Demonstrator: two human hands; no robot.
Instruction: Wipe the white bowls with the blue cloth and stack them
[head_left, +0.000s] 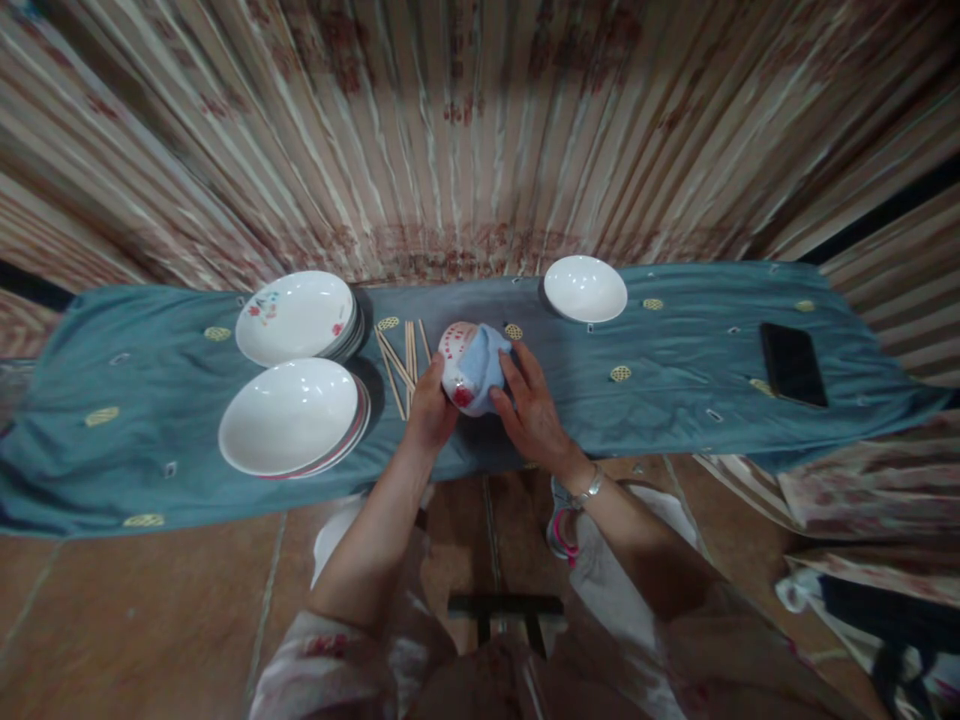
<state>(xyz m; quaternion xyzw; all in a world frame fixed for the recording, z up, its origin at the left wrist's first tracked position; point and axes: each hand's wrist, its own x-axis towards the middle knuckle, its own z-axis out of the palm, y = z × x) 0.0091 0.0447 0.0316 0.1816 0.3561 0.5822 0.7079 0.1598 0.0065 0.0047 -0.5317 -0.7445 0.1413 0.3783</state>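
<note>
The left hand grips a bowl over the counter, near its front edge; the right hand, fingers bent, holds a blue cloth against it. Red marks on the bowl are too blurred to read. To the left sit stacked dishes; chopsticks lie nearer the hands, a black phone far right. Behind the dishes, the top plate shows flowers and tiny illegible marks. Farther back stands a white bowl, before a curtain.
</note>
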